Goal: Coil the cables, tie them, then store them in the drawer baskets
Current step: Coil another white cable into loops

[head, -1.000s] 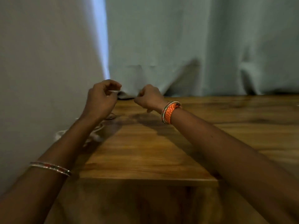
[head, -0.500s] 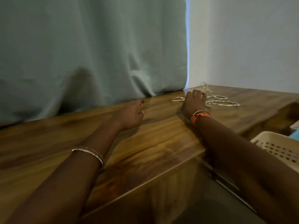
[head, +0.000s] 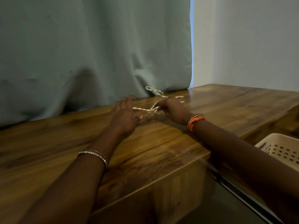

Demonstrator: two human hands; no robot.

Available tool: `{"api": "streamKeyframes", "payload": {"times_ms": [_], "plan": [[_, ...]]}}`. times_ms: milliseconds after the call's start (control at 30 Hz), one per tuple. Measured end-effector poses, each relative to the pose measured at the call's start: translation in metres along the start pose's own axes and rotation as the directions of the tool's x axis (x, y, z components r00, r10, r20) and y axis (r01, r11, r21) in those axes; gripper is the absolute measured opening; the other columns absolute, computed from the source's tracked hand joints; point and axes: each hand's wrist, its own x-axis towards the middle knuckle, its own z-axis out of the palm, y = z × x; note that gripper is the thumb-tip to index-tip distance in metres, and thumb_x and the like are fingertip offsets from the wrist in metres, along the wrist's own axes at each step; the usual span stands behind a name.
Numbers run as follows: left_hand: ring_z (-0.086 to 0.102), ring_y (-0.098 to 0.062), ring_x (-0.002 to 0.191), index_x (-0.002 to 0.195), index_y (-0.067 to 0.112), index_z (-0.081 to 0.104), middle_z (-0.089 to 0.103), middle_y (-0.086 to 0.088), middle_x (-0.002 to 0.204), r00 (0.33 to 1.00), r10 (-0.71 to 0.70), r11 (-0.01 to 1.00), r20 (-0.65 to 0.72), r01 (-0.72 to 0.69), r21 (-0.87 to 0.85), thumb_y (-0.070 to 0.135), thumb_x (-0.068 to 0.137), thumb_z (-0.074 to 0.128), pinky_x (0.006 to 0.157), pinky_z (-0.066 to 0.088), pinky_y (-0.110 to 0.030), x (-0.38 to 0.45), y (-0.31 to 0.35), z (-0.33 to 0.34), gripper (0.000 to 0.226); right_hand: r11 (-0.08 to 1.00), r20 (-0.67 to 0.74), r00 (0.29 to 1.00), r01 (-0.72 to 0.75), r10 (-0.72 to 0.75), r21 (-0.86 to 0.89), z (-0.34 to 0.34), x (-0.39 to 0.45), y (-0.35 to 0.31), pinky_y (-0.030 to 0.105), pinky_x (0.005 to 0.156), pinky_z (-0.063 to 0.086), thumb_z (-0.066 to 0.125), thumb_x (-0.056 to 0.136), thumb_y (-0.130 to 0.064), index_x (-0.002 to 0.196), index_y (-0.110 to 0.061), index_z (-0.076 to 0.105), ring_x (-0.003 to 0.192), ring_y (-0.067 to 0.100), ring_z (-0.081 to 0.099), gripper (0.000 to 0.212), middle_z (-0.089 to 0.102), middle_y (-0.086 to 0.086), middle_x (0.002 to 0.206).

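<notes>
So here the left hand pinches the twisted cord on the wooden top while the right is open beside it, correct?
No, swapped. The head view shows the right hand pinching the cord while the left hand is open beside it.

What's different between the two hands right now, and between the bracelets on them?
The right hand is curled, pinching the twisted cream cord; the left hand is open with fingers spread, reaching toward that cord. The right wrist wears an orange braided band, thick and bright; the left arm wears a thin silvery bangle set further up the forearm. Both hands are over the wooden tabletop, close together.
</notes>
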Motion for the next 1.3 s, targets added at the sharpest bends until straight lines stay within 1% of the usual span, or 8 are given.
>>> {"api": "streamKeyframes", "payload": {"times_ms": [100, 267, 467, 700, 800, 967, 1100, 1300], "plan": [[0.056, -0.034, 0.108, 0.102, 0.014, 0.063, 0.064, -0.016, 0.108, 0.987, -0.094, 0.989, -0.128, 0.077, -0.129, 0.026, 0.094, 0.048, 0.088, 0.04, -0.038, -0.009, -0.021, -0.021, 0.021, 0.993, -0.04, 0.999, 0.029, -0.024, 0.112, 0.006, 0.005, -0.025, 0.035, 0.081, 0.051, 0.059, 0.078, -0.008, 0.105, -0.013, 0.073, 0.092, 0.025, 0.067, 0.03, 0.073, 0.008, 0.097], [0.061, -0.036, 0.083, 0.081, 0.011, 0.069, 0.063, -0.014, 0.076, 0.956, -0.195, 0.93, -0.219, 0.11, -0.35, 0.016, 0.092, 0.05, 0.065, 0.037, -0.03, -0.035, -0.045, -0.057, 0.023, 0.921, 0.245, 0.894, -0.33, 0.375, -0.208, 0.004, 0.023, -0.067, 0.035, 0.099, 0.036, 0.062, 0.085, -0.034, 0.124, -0.016, 0.06, 0.118, 0.028, 0.052, 0.043, 0.06, 0.009, 0.125], [0.055, -0.025, 0.059, 0.071, 0.01, 0.067, 0.059, -0.01, 0.056, 0.947, -0.253, 0.898, -0.197, 0.154, -0.412, 0.022, 0.091, 0.055, 0.055, 0.035, -0.029, -0.047, -0.07, -0.069, 0.027, 0.847, 0.099, 0.991, -0.133, 0.095, 0.515, 0.022, 0.069, -0.158, 0.033, 0.088, 0.046, 0.056, 0.089, -0.016, 0.114, -0.011, 0.06, 0.102, 0.022, 0.059, 0.025, 0.065, 0.009, 0.111], [0.034, -0.009, 0.031, 0.063, 0.014, 0.042, 0.029, 0.008, 0.034, 0.91, -0.172, 0.18, 0.378, 0.406, -0.896, 0.025, 0.096, 0.036, 0.048, 0.049, -0.021, -0.064, -0.091, -0.104, 0.036, 0.952, -0.27, 0.944, -0.107, 0.188, 0.287, 0.062, 0.074, -0.135, 0.029, 0.06, 0.028, 0.047, 0.096, -0.017, 0.086, -0.011, 0.062, 0.08, 0.029, 0.061, 0.019, 0.068, 0.006, 0.082], [0.041, -0.01, 0.039, 0.064, 0.015, 0.042, 0.029, 0.009, 0.034, 0.933, -0.1, -0.015, 0.347, 0.347, -0.938, 0.023, 0.098, 0.032, 0.069, 0.052, -0.031, -0.068, -0.1, -0.108, 0.036, 0.966, -0.323, 0.924, -0.136, 0.203, 0.219, 0.062, 0.072, -0.13, 0.029, 0.059, 0.029, 0.047, 0.094, -0.013, 0.09, -0.014, 0.059, 0.078, 0.03, 0.061, 0.013, 0.065, 0.006, 0.082], [0.026, -0.003, 0.028, 0.081, 0.011, 0.051, 0.032, 0.007, 0.039, 0.979, -0.017, -0.173, 0.205, 0.199, -0.965, 0.022, 0.095, 0.032, 0.027, 0.019, -0.012, -0.066, -0.096, -0.111, 0.026, 0.977, -0.066, 0.99, -0.134, 0.125, -0.168, 0.065, 0.066, -0.147, 0.034, 0.07, 0.039, 0.05, 0.091, -0.014, 0.109, -0.012, 0.051, 0.097, 0.034, 0.061, 0.018, 0.063, 0.012, 0.107], [0.029, -0.003, 0.033, 0.087, 0.012, 0.05, 0.035, 0.008, 0.041, 0.977, -0.141, -0.054, 0.16, 0.154, -0.987, 0.023, 0.101, 0.031, 0.034, 0.024, -0.012, -0.057, -0.09, -0.094, 0.026, 0.969, 0.269, 0.959, 0.149, -0.092, -0.199, 0.065, 0.051, -0.203, 0.036, 0.078, 0.044, 0.049, 0.09, -0.029, 0.108, -0.007, 0.058, 0.101, 0.036, 0.059, 0.03, 0.063, 0.018, 0.111], [0.037, -0.002, 0.027, 0.065, 0.012, 0.047, 0.042, 0.008, 0.033, 0.927, -0.353, 0.433, 0.13, 0.285, -0.855, 0.017, 0.101, 0.035, 0.036, 0.03, -0.013, -0.057, -0.103, -0.08, 0.038, 0.938, 0.158, 0.947, 0.304, -0.278, -0.169, 0.043, 0.032, -0.219, 0.029, 0.062, 0.034, 0.06, 0.079, -0.035, 0.096, -0.018, 0.064, 0.087, 0.029, 0.061, 0.024, 0.067, 0.007, 0.097]]}}
